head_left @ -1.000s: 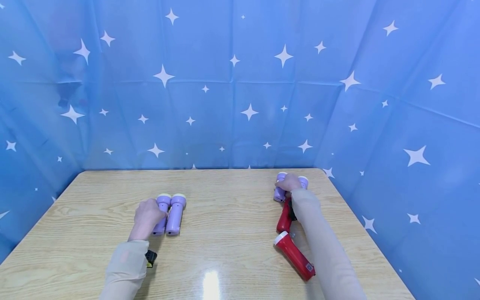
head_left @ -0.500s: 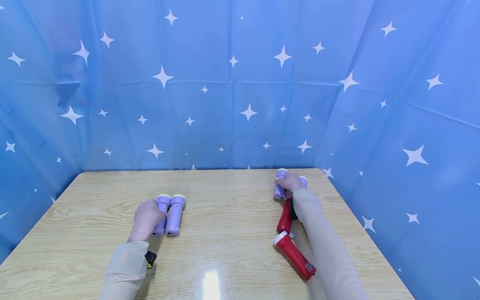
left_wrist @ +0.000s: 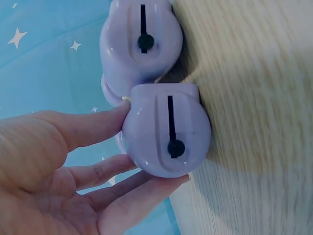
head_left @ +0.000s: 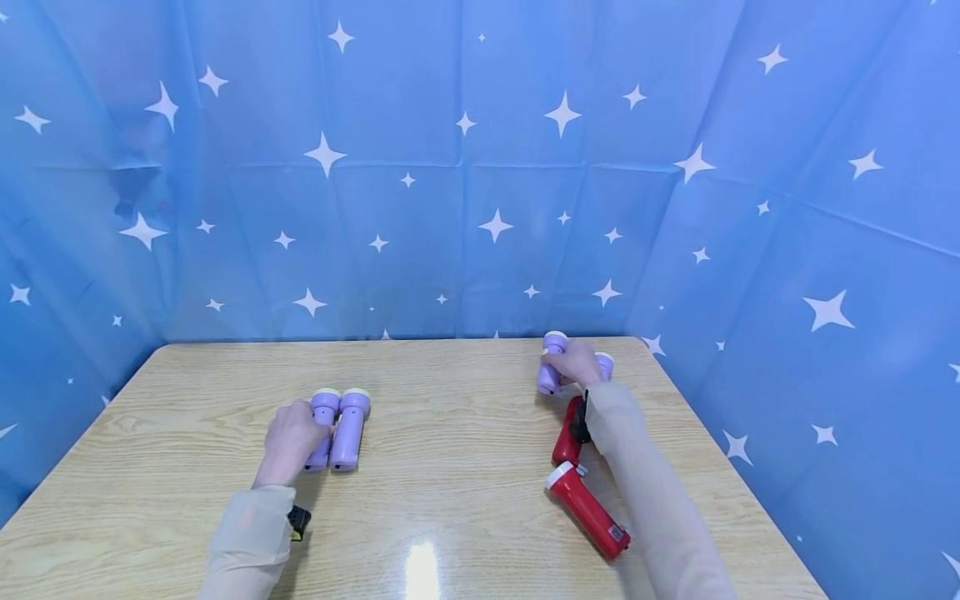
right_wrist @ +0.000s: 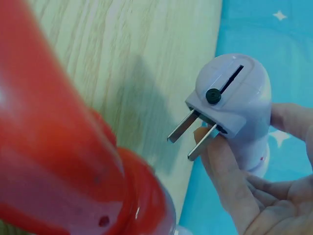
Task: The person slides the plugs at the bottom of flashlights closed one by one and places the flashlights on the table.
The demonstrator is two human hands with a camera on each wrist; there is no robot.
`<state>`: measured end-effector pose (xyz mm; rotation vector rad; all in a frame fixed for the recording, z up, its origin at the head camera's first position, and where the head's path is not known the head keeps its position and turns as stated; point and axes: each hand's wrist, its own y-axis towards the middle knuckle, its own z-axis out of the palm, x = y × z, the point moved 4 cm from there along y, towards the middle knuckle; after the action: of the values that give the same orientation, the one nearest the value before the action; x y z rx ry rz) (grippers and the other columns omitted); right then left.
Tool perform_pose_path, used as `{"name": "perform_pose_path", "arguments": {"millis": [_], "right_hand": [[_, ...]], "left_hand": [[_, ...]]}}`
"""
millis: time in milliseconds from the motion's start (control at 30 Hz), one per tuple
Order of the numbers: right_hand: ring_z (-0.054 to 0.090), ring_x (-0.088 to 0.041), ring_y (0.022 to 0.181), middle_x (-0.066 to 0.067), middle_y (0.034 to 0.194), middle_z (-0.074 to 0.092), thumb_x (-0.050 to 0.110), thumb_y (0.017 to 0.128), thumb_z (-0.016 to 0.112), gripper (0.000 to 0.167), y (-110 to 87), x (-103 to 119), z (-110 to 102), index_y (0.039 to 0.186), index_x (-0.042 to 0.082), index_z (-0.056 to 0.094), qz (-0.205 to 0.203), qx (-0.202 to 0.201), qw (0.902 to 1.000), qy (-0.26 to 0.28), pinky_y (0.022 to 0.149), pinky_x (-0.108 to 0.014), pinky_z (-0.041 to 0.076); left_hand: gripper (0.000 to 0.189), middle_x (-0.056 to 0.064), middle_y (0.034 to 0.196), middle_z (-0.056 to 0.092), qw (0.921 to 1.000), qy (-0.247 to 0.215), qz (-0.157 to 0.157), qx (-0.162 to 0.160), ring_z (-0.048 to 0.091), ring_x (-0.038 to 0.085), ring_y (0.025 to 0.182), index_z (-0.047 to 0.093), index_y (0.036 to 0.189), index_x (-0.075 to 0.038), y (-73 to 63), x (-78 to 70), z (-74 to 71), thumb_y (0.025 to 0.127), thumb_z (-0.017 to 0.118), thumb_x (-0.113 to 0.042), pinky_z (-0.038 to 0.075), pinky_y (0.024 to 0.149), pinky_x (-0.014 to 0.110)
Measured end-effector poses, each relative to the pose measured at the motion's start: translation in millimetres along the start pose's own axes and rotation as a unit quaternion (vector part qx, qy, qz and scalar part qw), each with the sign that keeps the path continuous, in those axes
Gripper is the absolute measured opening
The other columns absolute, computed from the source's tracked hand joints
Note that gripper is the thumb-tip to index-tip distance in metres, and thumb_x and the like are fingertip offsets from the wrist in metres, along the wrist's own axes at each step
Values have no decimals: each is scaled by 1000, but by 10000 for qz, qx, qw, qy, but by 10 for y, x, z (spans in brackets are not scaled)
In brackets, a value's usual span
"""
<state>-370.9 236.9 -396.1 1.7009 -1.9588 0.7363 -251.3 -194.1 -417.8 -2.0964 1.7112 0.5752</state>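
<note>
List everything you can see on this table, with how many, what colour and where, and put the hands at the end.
purple flashlights: two, purple with cream heads, side by side left of centre on the table
purple flashlight with plug prongs: one, purple, lifted at the far right, two metal prongs folded out
second purple flashlight: one, purple, far right, mostly hidden behind the hand
red flashlights: two, red, near right, one partly under the forearm
table: one, light wood grain
backdrop: blue with white stars, on three sides
left hand: grips the nearer of the purple pair
right hand: holds the pronged flashlight
</note>
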Motion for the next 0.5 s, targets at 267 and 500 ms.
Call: {"name": "perform_pose_path", "arguments": {"millis": [267,500], "right_hand": [[69,-19,66,-17,92,66,35,87,64,39,-107,17,-16,99,-2,62,-55,-128,9997,210,73,-37,56],[69,-18,64,-12,78,66,39,86,65,36,-213,55,9,83,4,62,-20,-211,9996,159,68,-33,53]], "left_hand": [[33,16,70,55,9998,169,-88,22,51,25,62,58,80,5,-16,8,0,81,70,-26,39,47,33],[35,16,69,54,9994,321,46,-73,51,26,62,56,79,5,-33,11,-5,83,70,-27,39,47,34]]}}
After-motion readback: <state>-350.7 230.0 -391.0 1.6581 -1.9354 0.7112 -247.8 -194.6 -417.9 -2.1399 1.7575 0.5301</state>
